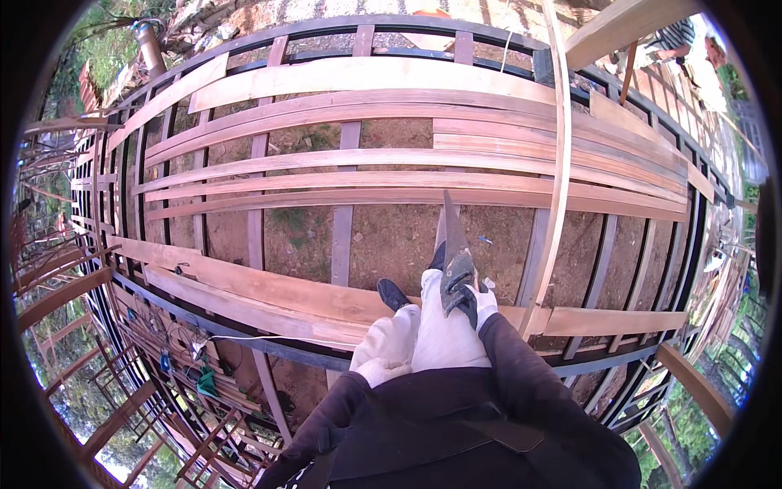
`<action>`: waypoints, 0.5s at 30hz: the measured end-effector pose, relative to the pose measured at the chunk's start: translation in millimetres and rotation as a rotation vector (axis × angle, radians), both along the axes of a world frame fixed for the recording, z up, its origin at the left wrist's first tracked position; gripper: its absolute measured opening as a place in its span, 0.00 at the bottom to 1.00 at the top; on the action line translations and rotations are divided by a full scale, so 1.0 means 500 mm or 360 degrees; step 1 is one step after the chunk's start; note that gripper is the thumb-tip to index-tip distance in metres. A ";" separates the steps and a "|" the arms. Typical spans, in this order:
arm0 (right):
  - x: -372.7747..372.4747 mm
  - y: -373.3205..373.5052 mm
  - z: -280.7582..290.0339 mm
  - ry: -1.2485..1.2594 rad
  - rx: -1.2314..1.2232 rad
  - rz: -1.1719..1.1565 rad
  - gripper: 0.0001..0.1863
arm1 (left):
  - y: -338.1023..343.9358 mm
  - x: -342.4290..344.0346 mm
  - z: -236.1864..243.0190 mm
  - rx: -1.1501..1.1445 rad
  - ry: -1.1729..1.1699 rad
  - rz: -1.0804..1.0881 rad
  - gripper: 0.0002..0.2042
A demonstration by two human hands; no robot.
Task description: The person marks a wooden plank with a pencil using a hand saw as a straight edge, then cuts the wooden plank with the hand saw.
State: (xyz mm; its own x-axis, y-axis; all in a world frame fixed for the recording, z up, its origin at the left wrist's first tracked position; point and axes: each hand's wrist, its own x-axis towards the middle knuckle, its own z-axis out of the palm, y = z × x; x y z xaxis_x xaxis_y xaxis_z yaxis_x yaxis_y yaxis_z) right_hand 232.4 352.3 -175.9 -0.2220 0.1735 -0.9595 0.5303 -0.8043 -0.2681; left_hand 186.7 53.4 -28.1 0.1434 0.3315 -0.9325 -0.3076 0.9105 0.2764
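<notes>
The person stands high on a dark metal frame (pixel 204 326), feet on a broad reddish plank (pixel 269 287) that spans the bars and gives footing over bare earth. The right hand (pixel 481 303), in a white glove, is wrapped shut around the dark handle of a handsaw (pixel 453 244), its flat tapering blade pointing forward and away from the legs. The left hand (pixel 376 371), also white-gloved, rests low by the thigh; I cannot tell whether it grips anything. Pale, rough-sawn boards (pixel 391 155) lie loosely across the frame ahead.

Loose wooden planks (pixel 366 110) lie across a dark metal frame (pixel 346 228) above bare earth (pixel 399 236).
</notes>
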 end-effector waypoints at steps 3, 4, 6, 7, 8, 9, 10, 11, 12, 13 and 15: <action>-0.007 0.014 -0.096 0.0105 -0.0088 -0.0029 0.16 | 0.031 0.008 -0.042 0.0332 -0.0163 0.0104 0.25; -0.011 0.017 -0.121 0.0161 -0.0105 -0.0009 0.16 | 0.041 0.007 -0.049 0.0336 -0.0171 0.0114 0.25; -0.027 0.011 -0.160 0.0219 -0.0130 0.0008 0.17 | 0.054 -0.004 -0.086 0.0331 -0.0231 0.0117 0.25; -0.042 0.014 -0.207 0.0266 -0.0188 -0.0083 0.17 | 0.059 -0.003 -0.120 0.0168 -0.0298 0.0423 0.25; -0.059 0.016 -0.260 0.0312 -0.0248 -0.0179 0.18 | 0.066 -0.013 -0.155 0.0160 -0.0296 0.0422 0.25; -0.056 0.027 -0.343 0.0249 -0.0290 -0.0215 0.17 | 0.092 -0.049 -0.182 0.0123 0.0174 0.0176 0.26; -0.072 0.036 -0.393 0.0253 -0.0288 -0.0226 0.17 | 0.114 -0.088 -0.224 0.0076 0.0656 -0.0069 0.26; -0.090 0.043 -0.446 0.0321 -0.0332 -0.0202 0.17 | 0.128 -0.118 -0.288 0.0135 0.0775 0.0057 0.27; -0.102 0.036 -0.494 0.0383 -0.0398 -0.0179 0.17 | 0.136 -0.143 -0.348 0.0171 0.0888 0.0179 0.29; -0.117 0.033 -0.543 0.0392 -0.0388 -0.0259 0.18 | 0.156 -0.188 -0.410 0.0208 0.0966 0.0144 0.30; -0.177 -0.003 -0.619 0.0488 -0.0408 -0.0363 0.20 | 0.200 -0.276 -0.552 0.0257 0.1199 0.0120 0.31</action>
State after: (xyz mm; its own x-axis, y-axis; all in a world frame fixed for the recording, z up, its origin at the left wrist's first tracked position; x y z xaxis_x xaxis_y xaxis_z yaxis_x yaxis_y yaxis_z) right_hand 144.1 350.9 -485.4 -0.4863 0.0164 -0.8736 0.2594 -0.9521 -0.1622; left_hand 48.6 153.1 -304.0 -0.5387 0.4553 -0.7089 -0.0435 0.8253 0.5631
